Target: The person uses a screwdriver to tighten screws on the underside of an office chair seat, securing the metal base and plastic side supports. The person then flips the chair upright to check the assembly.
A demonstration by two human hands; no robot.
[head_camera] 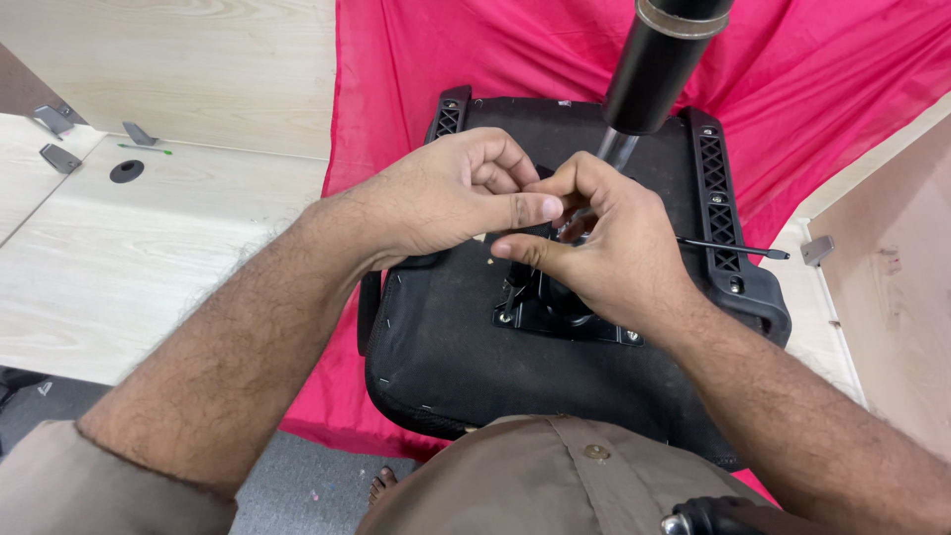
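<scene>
From the head camera, an upturned black fabric-covered office chair seat [446, 357] lies on a bright pink cloth [396, 99] over a pale wooden table [119, 258]. Its black gas-lift cylinder [659, 64] rises from the metal base plate [570, 322], its long axis pointing up toward the camera. The left hand [446, 193] and right hand [604, 243] meet at the cylinder's foot, fingers curled and pinching something too small to tell. A thin black lever [733, 248] points right.

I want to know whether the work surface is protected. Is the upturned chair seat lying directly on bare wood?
No, the black chair seat lies on a pink cloth spread over the wooden table.
</scene>
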